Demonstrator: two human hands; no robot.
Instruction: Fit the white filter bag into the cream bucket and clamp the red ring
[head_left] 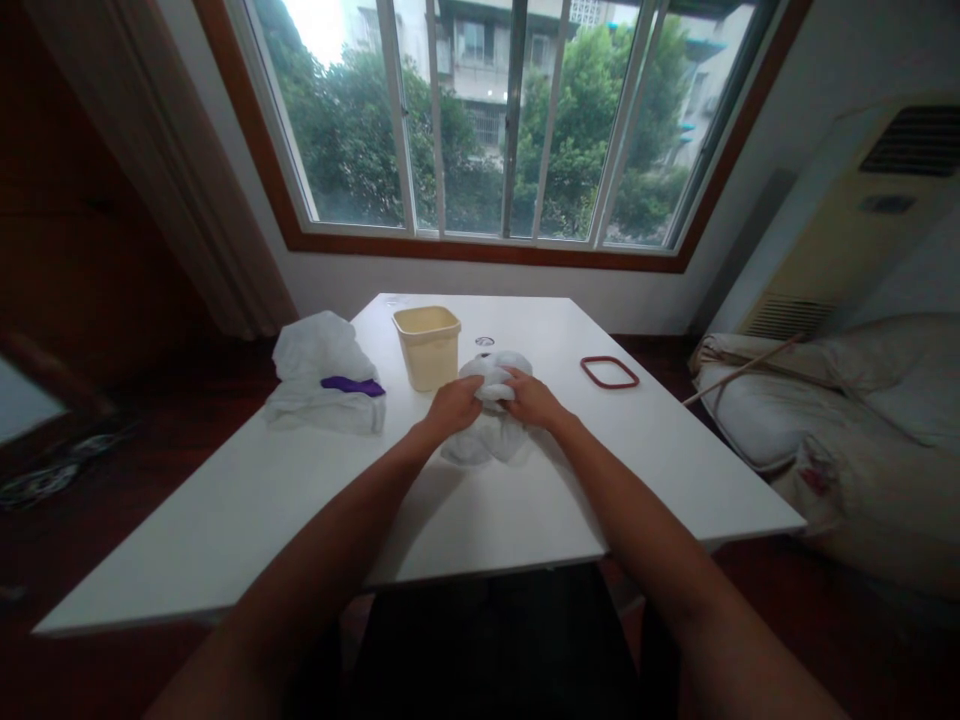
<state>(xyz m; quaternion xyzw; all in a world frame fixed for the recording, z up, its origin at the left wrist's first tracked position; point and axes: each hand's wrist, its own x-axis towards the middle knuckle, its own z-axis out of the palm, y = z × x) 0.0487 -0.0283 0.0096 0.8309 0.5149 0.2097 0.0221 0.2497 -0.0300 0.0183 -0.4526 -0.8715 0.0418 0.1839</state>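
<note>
A white, thin plastic bag (491, 437) lies bunched up near the middle of the table, its top gathered into a twist or knot. My left hand (456, 403) is closed on the gathered part from the left. From the right, my right hand (534, 398) grips the same part, its fingers close to those of the left. Just beyond my left hand stands a cream plastic bin (429, 350), upright and without a bag over its rim. What the white bag contains, if anything, I cannot make out.
On the white table (300, 530), another white plastic bag (319, 345) lies at the left with a purple strip (352, 386) on it. A dark red rim ring (630, 384) lies at the right. Behind the table is a window (480, 130); a covered sofa (847, 420) stands right.
</note>
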